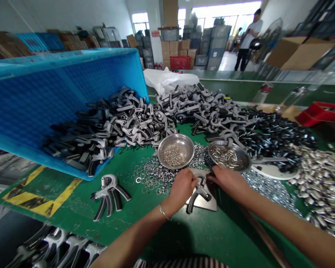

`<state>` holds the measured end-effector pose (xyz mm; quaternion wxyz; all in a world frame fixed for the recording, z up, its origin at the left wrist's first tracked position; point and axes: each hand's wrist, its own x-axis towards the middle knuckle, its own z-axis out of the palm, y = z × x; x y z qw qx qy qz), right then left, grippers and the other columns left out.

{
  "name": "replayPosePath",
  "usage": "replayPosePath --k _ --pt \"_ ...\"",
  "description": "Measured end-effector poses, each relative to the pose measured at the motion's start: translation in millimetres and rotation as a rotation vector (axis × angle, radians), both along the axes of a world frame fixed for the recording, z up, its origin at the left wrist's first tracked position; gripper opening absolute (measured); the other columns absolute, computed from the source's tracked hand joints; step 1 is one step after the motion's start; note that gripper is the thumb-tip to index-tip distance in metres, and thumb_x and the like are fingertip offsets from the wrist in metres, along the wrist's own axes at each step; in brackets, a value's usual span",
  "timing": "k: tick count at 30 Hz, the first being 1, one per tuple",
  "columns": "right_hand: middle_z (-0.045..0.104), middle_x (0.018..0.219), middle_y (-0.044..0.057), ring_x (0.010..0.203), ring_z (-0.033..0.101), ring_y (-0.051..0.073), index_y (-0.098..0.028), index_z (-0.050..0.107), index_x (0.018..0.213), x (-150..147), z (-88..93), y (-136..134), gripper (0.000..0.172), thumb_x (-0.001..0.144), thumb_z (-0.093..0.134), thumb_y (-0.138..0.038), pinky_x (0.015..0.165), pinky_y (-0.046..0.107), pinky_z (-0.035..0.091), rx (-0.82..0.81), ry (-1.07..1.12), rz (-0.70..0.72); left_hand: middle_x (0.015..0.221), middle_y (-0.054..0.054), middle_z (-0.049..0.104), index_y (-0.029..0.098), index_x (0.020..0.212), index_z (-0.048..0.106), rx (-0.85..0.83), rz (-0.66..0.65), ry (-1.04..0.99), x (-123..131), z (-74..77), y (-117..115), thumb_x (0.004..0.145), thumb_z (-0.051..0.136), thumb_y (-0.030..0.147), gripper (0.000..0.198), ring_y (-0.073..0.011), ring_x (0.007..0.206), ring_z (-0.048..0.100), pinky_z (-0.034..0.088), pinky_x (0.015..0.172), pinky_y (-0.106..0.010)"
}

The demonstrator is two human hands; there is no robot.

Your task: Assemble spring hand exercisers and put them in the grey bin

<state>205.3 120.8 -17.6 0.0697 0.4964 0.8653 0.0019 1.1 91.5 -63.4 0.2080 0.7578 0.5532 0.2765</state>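
My left hand (183, 187) is closed on a grey-and-black hand grip strengthener (194, 200), holding it over a flat metal plate (209, 205). Just to the right, my right hand (226, 178) has its fingers pinched together beside the strengthener's upper end; what they hold, if anything, is too small to make out. Beyond my left hand stands a steel bowl (187, 146) of tiny metal parts. A second bowl (244, 162), with small pins in it, sits just past my right fingers. On the left lies an assembled hand grip strengthener (109, 195) with a spring.
A tipped blue crate (72, 80) spills grip handles (139, 126) onto the green table (145, 227). Loose rings (153, 178) surround the bowls. Black-headed screws (273, 136) and silver cylinders (321, 178) are heaped at right. A person (248, 37) stands far back.
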Motion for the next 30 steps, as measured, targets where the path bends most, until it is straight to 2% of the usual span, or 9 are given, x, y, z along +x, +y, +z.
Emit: replayPosePath --k 2,6,9,13,17,20,23,26,30 --pt "0.070 0.099 0.019 0.089 0.069 0.035 -0.013 0.062 0.102 29 -5.0 -14 0.032 0.098 0.049 -0.042 0.062 0.037 0.048 0.021 -0.030 -0.172 0.089 -0.005 0.063 0.016 0.083 0.063 0.022 -0.031 0.055 -1 -0.9 -2 0.093 0.061 0.023 0.013 -0.0205 0.091 0.059 0.046 0.086 -0.032" --pt "0.072 0.087 0.013 0.080 0.070 0.031 -0.021 0.059 0.087 72 -28.9 -49 0.031 0.096 0.047 -0.048 0.063 0.037 0.048 -0.297 0.127 -0.366 0.096 -0.009 0.064 0.014 0.091 0.064 0.111 -0.117 0.252 0 0.4 0 0.095 0.057 0.025 0.014 -0.0244 0.097 0.059 0.047 0.091 -0.037" --pt "0.071 0.084 0.008 0.076 0.069 0.026 -0.024 0.054 0.091 75 -39.1 -74 0.029 0.097 0.040 -0.048 0.067 0.036 0.049 -0.379 0.470 -0.386 0.097 -0.010 0.065 0.015 0.094 0.067 0.160 -0.267 0.328 2 4.7 6 0.095 0.054 0.020 0.014 -0.0252 0.099 0.060 0.046 0.094 -0.038" --pt "0.070 0.078 0.004 0.068 0.067 0.024 -0.025 0.050 0.107 58 -27.3 -89 0.032 0.099 0.034 -0.052 0.065 0.034 0.049 -0.411 0.702 -0.405 0.095 -0.008 0.066 0.018 0.093 0.069 0.158 -0.419 0.341 0 9.5 10 0.098 0.048 0.018 0.022 -0.0236 0.095 0.061 0.046 0.091 -0.036" --pt "0.072 0.090 0.010 0.077 0.069 0.025 -0.024 0.051 0.105 46 -6.7 -70 0.031 0.100 0.032 -0.047 0.067 0.033 0.046 -0.341 0.564 -0.335 0.099 -0.009 0.065 0.018 0.096 0.068 0.161 -0.363 0.379 -2 8.3 -3 0.100 0.044 0.022 0.025 -0.0244 0.098 0.060 0.046 0.093 -0.038" --pt "0.073 0.087 0.011 0.072 0.068 0.026 -0.022 0.053 0.099 43 9.0 -56 0.028 0.100 0.034 -0.043 0.063 0.032 0.044 -0.362 0.422 -0.290 0.112 -0.011 0.064 0.015 0.107 0.065 0.125 -0.254 0.315 0 3.9 -21 0.095 0.057 0.034 0.024 -0.0281 0.109 0.057 0.046 0.100 -0.042" --pt "0.074 0.095 0.011 0.081 0.069 0.026 -0.024 0.056 0.104 36 21.4 -57 0.031 0.101 0.031 -0.042 0.071 0.033 0.047 -0.341 0.501 -0.215 0.134 -0.017 0.054 0.012 0.139 0.046 0.037 -0.082 0.192 3 -1.4 -36 0.086 0.070 0.038 0.064 -0.0331 0.126 0.050 0.040 0.109 -0.048" --pt "0.074 0.095 0.012 0.078 0.069 0.027 -0.025 0.058 0.102 27 19.7 -66 0.033 0.100 0.032 -0.045 0.069 0.035 0.048 -0.328 0.460 -0.201 0.145 -0.023 0.045 0.008 0.154 0.018 -0.046 -0.012 0.142 6 -3.6 -42 0.085 0.070 0.032 0.090 -0.0353 0.136 0.043 0.035 0.114 -0.050" --pt "0.074 0.085 0.008 0.075 0.070 0.028 -0.025 0.062 0.098 36 0.4 -79 0.037 0.097 0.037 -0.052 0.068 0.036 0.051 -0.459 0.499 -0.265 0.140 -0.024 0.051 0.006 0.155 0.013 -0.089 -0.018 0.122 5 0.4 -39 0.084 0.069 0.029 0.094 -0.0366 0.134 0.045 0.034 0.114 -0.052"
